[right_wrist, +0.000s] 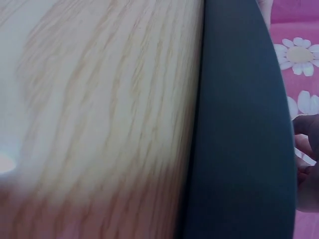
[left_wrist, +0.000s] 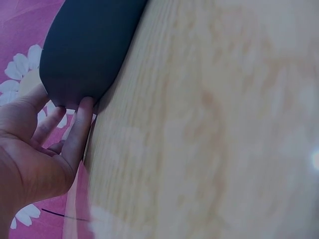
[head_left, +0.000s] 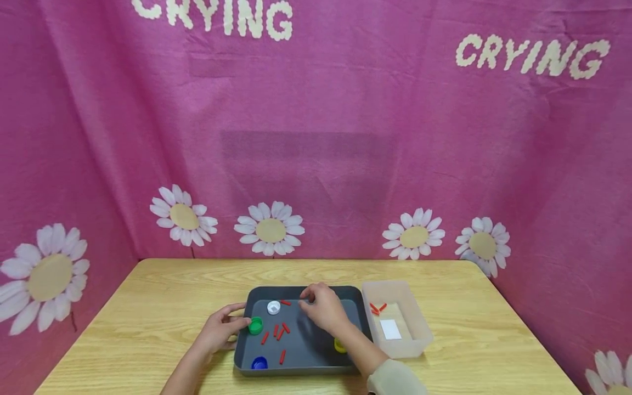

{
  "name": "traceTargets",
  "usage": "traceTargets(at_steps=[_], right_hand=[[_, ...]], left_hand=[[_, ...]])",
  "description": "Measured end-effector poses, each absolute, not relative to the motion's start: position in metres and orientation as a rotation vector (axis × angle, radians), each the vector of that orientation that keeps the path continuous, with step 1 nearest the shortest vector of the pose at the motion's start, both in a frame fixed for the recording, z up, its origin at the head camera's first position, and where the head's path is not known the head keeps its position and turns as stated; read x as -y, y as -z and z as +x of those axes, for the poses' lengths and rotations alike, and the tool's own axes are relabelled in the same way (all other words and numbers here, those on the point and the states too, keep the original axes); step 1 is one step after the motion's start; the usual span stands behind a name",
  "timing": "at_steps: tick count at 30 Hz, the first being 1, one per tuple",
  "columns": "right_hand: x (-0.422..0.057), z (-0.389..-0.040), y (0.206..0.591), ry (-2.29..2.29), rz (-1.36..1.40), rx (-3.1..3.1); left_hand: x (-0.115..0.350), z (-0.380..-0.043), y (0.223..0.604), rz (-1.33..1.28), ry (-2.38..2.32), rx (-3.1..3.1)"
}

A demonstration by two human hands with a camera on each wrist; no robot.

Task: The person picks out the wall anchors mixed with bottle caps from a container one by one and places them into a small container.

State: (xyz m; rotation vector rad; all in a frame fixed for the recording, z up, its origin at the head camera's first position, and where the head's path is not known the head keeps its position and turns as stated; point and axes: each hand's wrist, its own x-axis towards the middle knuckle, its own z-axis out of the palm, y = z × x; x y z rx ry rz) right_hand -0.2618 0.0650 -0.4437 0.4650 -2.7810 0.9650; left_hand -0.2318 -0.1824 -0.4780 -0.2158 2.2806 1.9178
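Observation:
My left hand [head_left: 217, 331] holds the left side of a dark grey tray [head_left: 306, 359], thumb over the rim beside a green bottle cap [head_left: 255, 326]. In the left wrist view, its fingers [left_wrist: 82, 122] press the tray's outer wall. Above the tray's far middle is my right hand [head_left: 323, 308], thumb and fingertips bent close together; I cannot tell whether they pinch anything. Near them lies a red stick [head_left: 285, 302] by a white cap [head_left: 274, 308]. Several short red sticks [head_left: 276, 330] are scattered left of centre. A blue cap [head_left: 259, 362] sits in the near left corner. My right forearm partly hides a yellow cap [head_left: 339, 345].
A translucent plastic bin [head_left: 419, 329] stands against the tray's right side, holding several red sticks [head_left: 375, 308] and a white card [head_left: 390, 329]. Both containers rest on a wooden table [head_left: 158, 307]. Pink cloth [head_left: 316, 164] with daisies hangs behind and at the sides.

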Motion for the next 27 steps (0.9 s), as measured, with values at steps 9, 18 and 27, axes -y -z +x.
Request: traceTargets(at_steps=[9, 18, 27], right_hand=[[-0.052, -0.269, 0.447, -0.924, 0.433, 2.816], [-0.043, -0.274, 0.457, -0.897, 0.430, 2.857], [-0.034, -0.278, 0.472, -0.928, 0.383, 2.861]], left_hand=[[0.183, -0.230, 0.477, -0.191, -1.935, -2.262], [0.186, -0.232, 0.479, -0.168, -1.927, -2.261], [0.186, -0.233, 0.479, -0.173, -1.943, -2.249]])
